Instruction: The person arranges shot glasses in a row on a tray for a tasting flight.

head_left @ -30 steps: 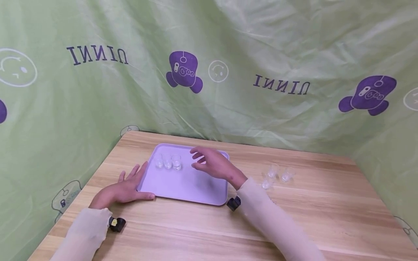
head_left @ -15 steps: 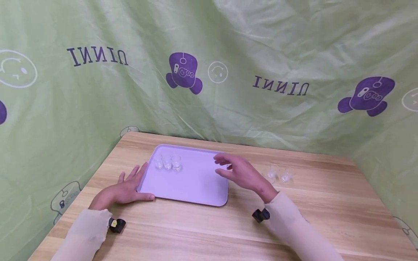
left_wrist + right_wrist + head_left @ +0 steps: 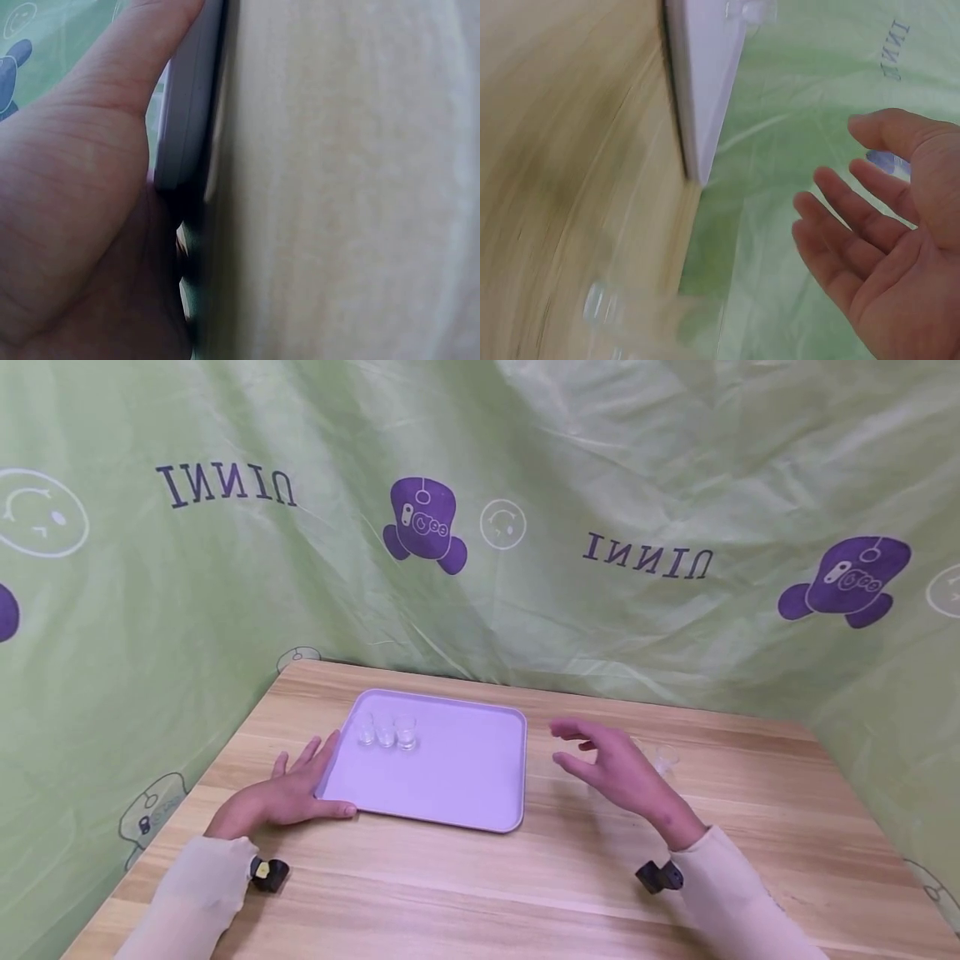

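Observation:
A lavender tray lies on the table with a row of three small clear glasses near its left side. My left hand rests at the tray's near left corner, fingers spread along its left edge and thumb along the front edge. In the left wrist view the thumb lies against the tray's side wall. Right of the tray, my right hand hovers over the table with fingers loosely bent and nothing in them. Behind it a clear glass shows; other glasses there are hidden by the hand.
The wooden table reaches to a green printed curtain at the back and sides. In the right wrist view a blurred clear glass stands on the table below the hand.
My right hand has moved right, from above the tray to above the table beside it, and now covers most of the glasses there. The left hand and tray have stayed in place.

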Motion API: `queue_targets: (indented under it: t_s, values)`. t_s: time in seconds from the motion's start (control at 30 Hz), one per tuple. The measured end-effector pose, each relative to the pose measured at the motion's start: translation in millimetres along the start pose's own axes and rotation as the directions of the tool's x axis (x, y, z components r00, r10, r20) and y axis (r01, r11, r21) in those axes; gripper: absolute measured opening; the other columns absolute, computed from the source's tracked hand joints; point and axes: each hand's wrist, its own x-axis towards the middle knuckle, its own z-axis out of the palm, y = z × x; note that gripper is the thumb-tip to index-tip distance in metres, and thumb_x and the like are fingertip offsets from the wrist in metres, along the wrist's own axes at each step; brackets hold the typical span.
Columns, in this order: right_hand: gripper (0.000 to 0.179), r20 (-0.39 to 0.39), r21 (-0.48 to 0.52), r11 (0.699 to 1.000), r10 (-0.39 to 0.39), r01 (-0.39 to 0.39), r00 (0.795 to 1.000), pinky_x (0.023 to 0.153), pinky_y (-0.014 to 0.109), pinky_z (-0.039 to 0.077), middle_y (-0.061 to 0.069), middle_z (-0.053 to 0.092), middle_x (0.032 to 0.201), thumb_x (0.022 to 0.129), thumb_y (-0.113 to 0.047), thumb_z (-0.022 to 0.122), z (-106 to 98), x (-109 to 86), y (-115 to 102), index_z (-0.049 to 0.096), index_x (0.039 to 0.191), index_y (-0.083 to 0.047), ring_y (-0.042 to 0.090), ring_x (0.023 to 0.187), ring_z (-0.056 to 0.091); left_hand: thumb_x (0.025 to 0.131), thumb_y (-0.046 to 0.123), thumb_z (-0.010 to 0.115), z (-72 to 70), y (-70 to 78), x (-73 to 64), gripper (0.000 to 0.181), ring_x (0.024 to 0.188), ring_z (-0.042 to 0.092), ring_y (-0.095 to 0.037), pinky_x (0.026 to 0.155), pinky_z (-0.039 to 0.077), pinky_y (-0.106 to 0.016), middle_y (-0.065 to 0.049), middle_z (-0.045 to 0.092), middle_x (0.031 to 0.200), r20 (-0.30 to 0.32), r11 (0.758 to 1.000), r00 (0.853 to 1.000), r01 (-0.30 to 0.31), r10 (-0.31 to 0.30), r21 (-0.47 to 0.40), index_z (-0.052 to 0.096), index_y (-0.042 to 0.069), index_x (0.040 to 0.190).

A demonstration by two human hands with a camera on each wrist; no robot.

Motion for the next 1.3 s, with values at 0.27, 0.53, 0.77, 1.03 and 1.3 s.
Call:
queue_targets:
  t_s: [0.27, 0.53, 0.77, 1.03, 1.3]
  values:
    - [0.041, -0.095, -0.096, 0.993, 0.053, -0.062, 0.994, 0.098, 0.055, 0.05, 0.01, 0.068, 0.132, 0.098, -0.017, 0.074, -31, -19.6, 15, 0.064, 0.135, -0.005, 0.032, 0.12, 0.063, 0.085, 0.059, 0.077, -0.8, -0.8, -1.3, 0.128, 0.152, -0.008, -0.051, 0.109, -0.016, -0.074, -0.029, 0.002, 0.168, -0.002, 1.0, 1.0, 0.005, -0.005, 0.008, -0.005, -0.001, 0.162]
    - [0.037, -0.16, -0.143, 0.983, 0.088, -0.112, 0.983, 0.094, 0.061, 0.049, 0.015, 0.067, 0.131, 0.099, -0.018, 0.073, -58, -34.4, 28, 0.066, 0.133, -0.005, 0.04, 0.118, 0.061, 0.086, 0.059, 0.077, -1.1, 0.8, -1.2, 0.127, 0.151, -0.007, -0.051, 0.108, -0.015, -0.075, -0.03, 0.003, 0.167, 0.003, 1.0, 1.0, 0.002, -0.002, 0.001, -0.005, -0.002, 0.162]
    - [0.04, -0.179, -0.135, 0.976, 0.143, -0.169, 0.973, 0.097, 0.064, 0.045, 0.02, 0.065, 0.132, 0.1, -0.021, 0.071, -72, -48.0, 46, 0.063, 0.135, -0.003, 0.044, 0.12, 0.059, 0.085, 0.059, 0.077, -1.1, 0.8, 0.0, 0.128, 0.151, -0.007, -0.051, 0.108, -0.015, -0.075, -0.031, 0.003, 0.167, 0.0, 1.0, 1.0, 0.001, -0.001, 0.001, -0.004, -0.003, 0.162]
    - [0.041, -0.216, -0.156, 0.966, 0.172, -0.208, 0.961, 0.096, 0.06, 0.045, 0.025, 0.064, 0.131, 0.1, -0.018, 0.071, -81, -59.0, 63, 0.062, 0.135, 0.001, 0.044, 0.118, 0.06, 0.086, 0.056, 0.077, -2.4, 2.0, -0.8, 0.126, 0.151, -0.006, -0.053, 0.108, -0.014, -0.076, -0.031, 0.003, 0.167, 0.002, 1.0, 1.0, -0.014, 0.014, -0.001, -0.003, -0.005, 0.161]
    - [0.047, -0.166, -0.146, 0.965, 0.193, -0.218, 0.967, 0.096, 0.066, 0.045, 0.03, 0.06, 0.134, 0.1, -0.018, 0.071, -82, -64.7, 77, 0.058, 0.138, 0.006, 0.051, 0.12, 0.057, 0.085, 0.057, 0.077, -2.7, 2.6, -1.3, 0.127, 0.151, -0.005, -0.052, 0.108, -0.014, -0.075, -0.03, 0.004, 0.167, 0.002, 1.0, 1.0, -0.004, 0.004, 0.003, -0.004, -0.003, 0.162]
